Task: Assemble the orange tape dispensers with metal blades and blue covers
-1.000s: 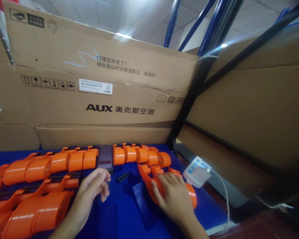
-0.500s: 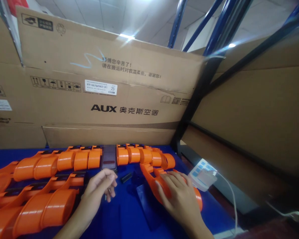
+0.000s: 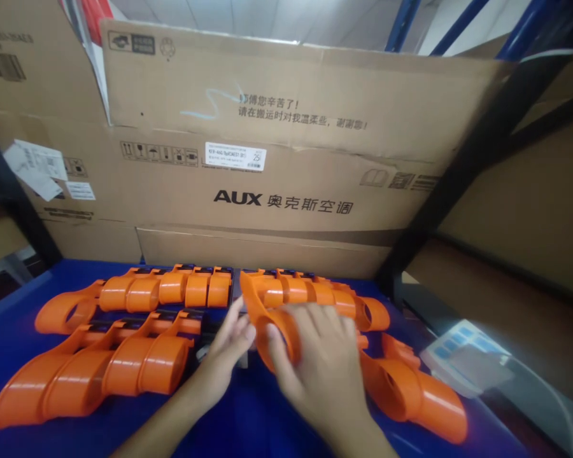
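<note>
My right hand grips an orange plastic loop with a flat tail, raised in front of the far row; the thumb is at the loop's opening. Just left of that piece is my left hand, its fingers curled in. Whether it holds something small, or touches the orange piece, I cannot tell. Similar orange loops lie in a row at the left, several with black parts at their upper ends. More loops line the back on both sides. At the right, further orange loops lie beside my right hand.
A large printed cardboard panel stands behind the blue work surface. Dark rack posts rise at the sides. A white power strip with a cable sits at the right edge.
My right hand has lifted an orange loop from the right-hand group and brought it left, close to my left hand. The view has shifted, showing more of the left side.
</note>
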`<action>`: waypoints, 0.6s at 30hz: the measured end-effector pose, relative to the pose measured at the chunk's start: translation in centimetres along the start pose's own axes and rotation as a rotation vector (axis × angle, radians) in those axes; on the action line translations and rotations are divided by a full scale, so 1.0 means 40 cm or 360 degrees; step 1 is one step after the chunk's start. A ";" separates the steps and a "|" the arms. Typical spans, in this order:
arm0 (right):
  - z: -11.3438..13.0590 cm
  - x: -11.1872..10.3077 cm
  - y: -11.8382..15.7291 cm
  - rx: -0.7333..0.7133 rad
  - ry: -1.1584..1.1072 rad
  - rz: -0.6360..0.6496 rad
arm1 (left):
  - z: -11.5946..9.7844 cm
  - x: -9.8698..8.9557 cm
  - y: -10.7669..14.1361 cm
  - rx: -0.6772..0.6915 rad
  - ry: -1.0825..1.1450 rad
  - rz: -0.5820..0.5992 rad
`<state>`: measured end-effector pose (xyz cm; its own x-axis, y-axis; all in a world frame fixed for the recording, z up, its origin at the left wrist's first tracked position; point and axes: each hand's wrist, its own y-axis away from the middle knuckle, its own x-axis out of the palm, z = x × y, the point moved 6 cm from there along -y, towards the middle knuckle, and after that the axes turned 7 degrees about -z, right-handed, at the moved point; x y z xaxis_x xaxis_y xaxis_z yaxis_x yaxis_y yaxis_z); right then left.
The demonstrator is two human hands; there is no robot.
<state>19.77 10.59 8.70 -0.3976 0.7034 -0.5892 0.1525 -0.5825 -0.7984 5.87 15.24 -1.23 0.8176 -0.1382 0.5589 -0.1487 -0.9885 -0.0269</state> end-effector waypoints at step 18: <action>-0.029 0.230 0.052 -0.0284 -0.0558 0.1071 | -0.066 -0.017 -0.039 -0.0301 0.0178 -0.0374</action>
<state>17.49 16.30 1.48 -0.4264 0.0348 -0.9038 0.5937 -0.7431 -0.3087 4.07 17.05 0.60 0.7770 0.1108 0.6197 -0.0722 -0.9622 0.2626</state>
